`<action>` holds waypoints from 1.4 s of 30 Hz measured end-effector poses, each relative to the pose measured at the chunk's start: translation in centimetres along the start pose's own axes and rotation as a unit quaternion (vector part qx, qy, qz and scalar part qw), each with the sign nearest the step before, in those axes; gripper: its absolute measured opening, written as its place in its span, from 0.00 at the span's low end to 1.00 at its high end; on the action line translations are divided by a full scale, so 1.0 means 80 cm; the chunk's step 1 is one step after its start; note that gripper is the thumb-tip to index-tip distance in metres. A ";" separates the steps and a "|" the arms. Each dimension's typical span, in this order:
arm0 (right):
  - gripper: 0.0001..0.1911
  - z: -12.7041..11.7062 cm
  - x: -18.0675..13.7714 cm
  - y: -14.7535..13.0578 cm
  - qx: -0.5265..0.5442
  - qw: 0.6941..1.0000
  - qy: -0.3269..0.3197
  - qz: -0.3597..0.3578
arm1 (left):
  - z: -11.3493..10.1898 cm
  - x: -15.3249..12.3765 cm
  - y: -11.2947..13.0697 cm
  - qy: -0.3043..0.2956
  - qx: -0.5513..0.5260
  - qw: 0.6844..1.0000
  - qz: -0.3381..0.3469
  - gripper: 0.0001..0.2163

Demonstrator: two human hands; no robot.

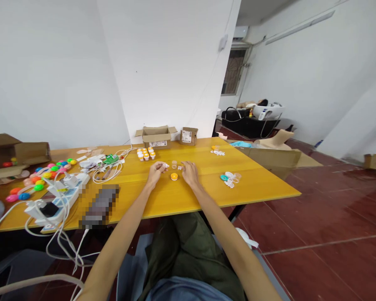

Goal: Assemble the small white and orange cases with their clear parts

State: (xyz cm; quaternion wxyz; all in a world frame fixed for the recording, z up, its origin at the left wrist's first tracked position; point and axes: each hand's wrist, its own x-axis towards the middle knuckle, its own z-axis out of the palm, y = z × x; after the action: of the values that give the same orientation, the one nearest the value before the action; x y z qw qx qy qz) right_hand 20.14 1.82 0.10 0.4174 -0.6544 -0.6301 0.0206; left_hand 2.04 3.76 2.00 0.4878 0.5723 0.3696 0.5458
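Note:
My left hand [156,173] is closed, its thumb and fingers pinching a small white openwork plastic piece [165,165]. My right hand [191,174] is at the other side, fingers apart and bent down toward the table. Right at its fingertips lies another small white plastic piece [179,168]; I cannot tell whether they touch it. Between the hands stands a small clear cup [174,164]. Nearer to me rests a round orange-and-white cap [174,177]. A cluster of similar orange-and-white capped containers [146,154] stands farther back on the left.
Two cardboard boxes, one open [156,137] and one smaller [188,136], stand along the wall. On the right lie a teal ring [224,177] with white and clear parts, and more white parts [218,153]. Power strips [70,194], cables, colourful balls and a phone [100,205] occupy the left.

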 end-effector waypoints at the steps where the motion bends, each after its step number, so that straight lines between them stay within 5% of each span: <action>1: 0.16 0.001 0.000 -0.001 -0.018 1.000 -0.014 -0.014 | -0.001 0.001 -0.001 0.001 0.000 1.000 0.001 0.11; 11: 0.11 0.013 -0.001 0.007 -0.057 0.995 -0.063 -0.057 | -0.004 0.002 -0.007 -0.005 0.025 1.000 0.002 0.12; 19: 0.07 0.017 0.003 0.013 0.109 0.991 -0.020 -0.075 | -0.005 0.002 -0.008 -0.007 0.029 1.000 -0.009 0.13; 27: 0.12 0.017 -0.002 -0.011 0.336 0.941 -0.034 -0.027 | 0.001 -0.003 -0.001 -0.024 0.019 0.999 -0.019 0.15; 42: 0.14 0.005 -0.008 -0.027 0.346 0.933 -0.060 -0.077 | 0.002 -0.004 -0.001 -0.022 0.027 0.999 0.000 0.13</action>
State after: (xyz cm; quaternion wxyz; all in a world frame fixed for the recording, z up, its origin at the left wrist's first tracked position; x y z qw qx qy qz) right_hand 18.02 1.18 0.70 0.5794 -0.4164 -0.6566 0.2445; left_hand 2.15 3.42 1.83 0.4803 0.5974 0.3735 0.5224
